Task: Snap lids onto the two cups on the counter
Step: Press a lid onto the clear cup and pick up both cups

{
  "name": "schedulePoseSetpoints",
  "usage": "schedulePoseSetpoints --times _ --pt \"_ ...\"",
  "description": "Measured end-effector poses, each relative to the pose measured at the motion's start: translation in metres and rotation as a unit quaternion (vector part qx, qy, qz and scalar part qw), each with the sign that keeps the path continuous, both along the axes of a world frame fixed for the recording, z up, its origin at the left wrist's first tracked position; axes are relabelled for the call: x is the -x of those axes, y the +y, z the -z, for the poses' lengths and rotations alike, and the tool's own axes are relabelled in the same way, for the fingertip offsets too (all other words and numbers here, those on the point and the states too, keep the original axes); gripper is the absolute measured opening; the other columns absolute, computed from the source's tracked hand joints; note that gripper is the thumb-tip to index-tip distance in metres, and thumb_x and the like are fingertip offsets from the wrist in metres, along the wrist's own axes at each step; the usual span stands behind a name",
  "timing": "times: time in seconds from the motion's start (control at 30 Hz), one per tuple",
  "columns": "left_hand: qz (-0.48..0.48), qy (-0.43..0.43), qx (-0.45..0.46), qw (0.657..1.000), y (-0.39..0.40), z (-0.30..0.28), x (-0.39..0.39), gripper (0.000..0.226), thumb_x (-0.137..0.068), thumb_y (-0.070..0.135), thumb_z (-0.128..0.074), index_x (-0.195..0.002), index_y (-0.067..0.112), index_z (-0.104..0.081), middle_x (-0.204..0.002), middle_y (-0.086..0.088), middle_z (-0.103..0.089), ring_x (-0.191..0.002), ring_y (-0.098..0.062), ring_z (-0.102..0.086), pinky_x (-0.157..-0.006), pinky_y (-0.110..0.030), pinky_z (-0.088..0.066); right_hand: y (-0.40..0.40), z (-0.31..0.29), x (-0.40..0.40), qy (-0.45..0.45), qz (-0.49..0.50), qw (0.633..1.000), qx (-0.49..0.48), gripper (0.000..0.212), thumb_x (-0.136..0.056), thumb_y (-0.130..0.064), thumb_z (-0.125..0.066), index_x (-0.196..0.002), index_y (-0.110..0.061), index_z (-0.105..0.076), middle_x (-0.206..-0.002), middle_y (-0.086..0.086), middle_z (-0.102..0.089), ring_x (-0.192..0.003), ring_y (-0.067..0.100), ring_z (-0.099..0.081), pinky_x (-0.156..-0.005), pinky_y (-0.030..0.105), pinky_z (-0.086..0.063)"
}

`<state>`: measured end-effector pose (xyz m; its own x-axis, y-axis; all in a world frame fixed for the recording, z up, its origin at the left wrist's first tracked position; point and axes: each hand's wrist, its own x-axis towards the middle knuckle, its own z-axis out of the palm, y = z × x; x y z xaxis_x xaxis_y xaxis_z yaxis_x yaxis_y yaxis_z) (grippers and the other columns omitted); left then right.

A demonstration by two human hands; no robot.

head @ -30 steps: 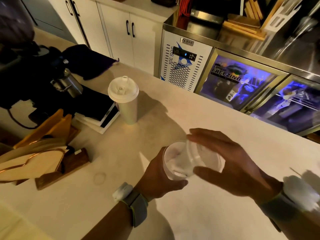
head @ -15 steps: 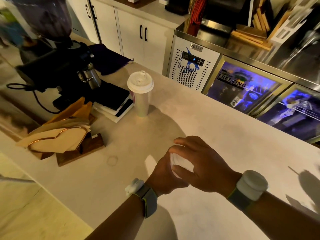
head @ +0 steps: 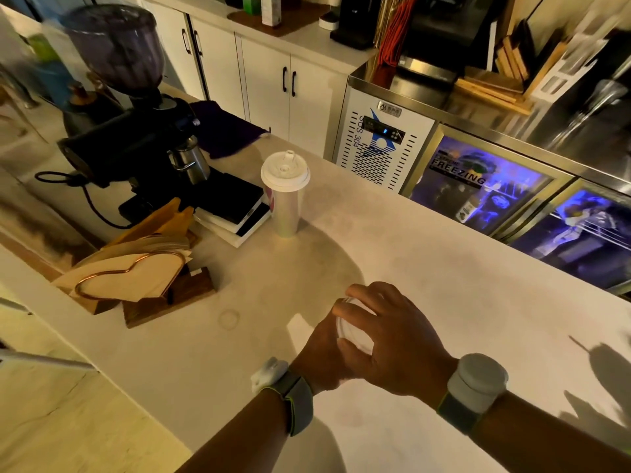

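A tall white cup (head: pixel 288 209) stands upright on the pale counter (head: pixel 444 285) with a white spouted lid (head: pixel 285 171) on its rim. Nearer to me, my left hand (head: pixel 319 356) wraps around a second cup that is almost fully hidden. My right hand (head: pixel 392 339) lies flat over that cup's top, pressing down on a clear lid (head: pixel 353 332), of which only a pale sliver shows between my fingers.
A black coffee grinder (head: pixel 136 131), a steel jug (head: pixel 189 162), stacked scales (head: pixel 235 213) and a wooden holder of paper filters (head: pixel 143 278) fill the counter's left side. A purple cloth (head: pixel 225 131) lies behind. Lit freezer doors (head: pixel 478 186) stand beyond the far edge.
My right hand brought the clear lid down over the cup's open mouth and now covers it from above. The view tilted up; the lidded cup has not moved.
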<state>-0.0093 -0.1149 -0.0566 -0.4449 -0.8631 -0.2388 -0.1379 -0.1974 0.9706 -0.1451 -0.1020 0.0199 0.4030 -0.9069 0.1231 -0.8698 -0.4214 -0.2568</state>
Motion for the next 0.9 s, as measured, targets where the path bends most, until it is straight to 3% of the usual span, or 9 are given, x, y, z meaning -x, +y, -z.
schedulePoseSetpoints --times 0.1,0.17,0.23,0.3,0.57,0.7,0.77,0.83,0.9 --pt "-0.012 -0.009 0.032 0.999 0.003 -0.003 -0.002 0.095 -0.061 0.058 -0.082 -0.139 0.033 -0.035 -0.140 -0.007 -0.052 -0.131 -0.025 -0.050 -0.105 -0.050 -0.045 -0.001 -0.006 0.003 -0.025 -0.014 0.999 -0.024 0.053 -0.087 -0.058 -0.050 -0.131 -0.030 -0.054 -0.141 -0.002 -0.051 -0.127 0.021 -0.046 -0.094 0.042 -0.049" --pt "-0.016 -0.030 0.062 0.998 0.003 -0.004 -0.002 0.096 -0.060 0.057 -0.084 -0.139 0.045 -0.032 -0.144 0.008 -0.049 -0.135 -0.016 -0.045 -0.108 -0.046 -0.043 0.001 -0.008 0.007 -0.067 -0.015 0.996 -0.054 0.062 -0.086 -0.066 -0.045 -0.140 -0.036 -0.041 -0.151 -0.009 -0.038 -0.138 0.014 -0.033 -0.104 0.038 -0.041" --pt "-0.013 -0.050 0.086 0.995 0.002 -0.002 -0.001 0.094 -0.063 0.038 -0.089 -0.141 0.037 -0.037 -0.141 0.008 -0.052 -0.133 -0.017 -0.047 -0.108 -0.049 -0.043 0.007 -0.005 0.009 -0.098 0.030 0.994 -0.043 0.070 -0.085 -0.072 -0.040 -0.145 -0.038 -0.029 -0.155 -0.011 -0.031 -0.141 0.011 -0.028 -0.104 0.033 -0.038" --pt "-0.013 -0.061 0.094 0.994 0.001 0.000 0.000 0.090 -0.064 0.030 -0.090 -0.139 0.028 -0.041 -0.135 0.004 -0.056 -0.127 -0.019 -0.051 -0.105 -0.049 -0.045 0.012 0.004 0.005 -0.108 0.082 0.991 -0.020 0.072 -0.084 -0.075 -0.036 -0.145 -0.037 -0.026 -0.153 -0.008 -0.035 -0.135 0.015 -0.038 -0.097 0.029 -0.042" --pt "-0.015 -0.078 0.103 0.992 0.002 -0.007 0.002 0.087 -0.065 0.035 -0.087 -0.138 0.025 -0.041 -0.133 0.002 -0.056 -0.123 -0.019 -0.053 -0.104 -0.046 -0.046 0.009 0.029 -0.006 -0.126 0.139 0.978 0.088 0.068 -0.080 -0.066 -0.048 -0.134 -0.028 -0.033 -0.118 -0.001 -0.059 -0.098 0.019 -0.063 -0.074 0.017 -0.040" --pt "-0.008 -0.067 0.102 0.992 0.005 -0.013 -0.005 0.088 -0.066 0.029 -0.089 -0.139 0.024 -0.040 -0.135 0.001 -0.055 -0.126 -0.017 -0.051 -0.106 -0.046 -0.044 0.011 0.024 -0.004 -0.151 0.132 0.978 0.053 0.067 -0.080 -0.064 -0.052 -0.136 -0.029 -0.039 -0.127 -0.003 -0.058 -0.109 0.016 -0.059 -0.080 0.011 -0.038" --pt "-0.019 -0.062 0.097 0.993 0.008 -0.014 -0.012 0.088 -0.065 0.030 -0.089 -0.139 0.029 -0.041 -0.134 0.006 -0.056 -0.125 -0.012 -0.052 -0.104 -0.040 -0.046 0.012 0.020 -0.004 -0.188 0.117 0.975 0.035 0.069 -0.080 -0.061 -0.059 -0.138 -0.030 -0.041 -0.134 -0.001 -0.055 -0.117 0.016 -0.054 -0.087 0.019 -0.045" --pt "-0.034 -0.063 0.102 0.992 0.011 -0.017 -0.019 0.085 -0.064 0.032 -0.090 -0.135 0.036 -0.043 -0.129 0.015 -0.059 -0.120 -0.005 -0.054 -0.098 -0.030 -0.048 0.013 0.011 -0.007 -0.253 0.092 0.963 -0.001 0.071 -0.078 -0.064 -0.061 -0.140 -0.041 -0.034 -0.142 -0.006 -0.048 -0.126 0.011 -0.047 -0.096 0.029 -0.046" --pt "-0.049 -0.060 0.106 0.991 0.010 -0.019 -0.025 0.083 -0.062 0.031 -0.091 -0.132 0.037 -0.046 -0.126 0.016 -0.061 -0.118 -0.004 -0.055 -0.097 -0.028 -0.048 0.011 0.001 -0.005 -0.333 0.101 0.936 -0.050 0.065 -0.079 -0.069 -0.054 -0.137 -0.057 -0.028 -0.143 -0.020 -0.042 -0.129 0.005 -0.044 -0.098 0.028 -0.044"
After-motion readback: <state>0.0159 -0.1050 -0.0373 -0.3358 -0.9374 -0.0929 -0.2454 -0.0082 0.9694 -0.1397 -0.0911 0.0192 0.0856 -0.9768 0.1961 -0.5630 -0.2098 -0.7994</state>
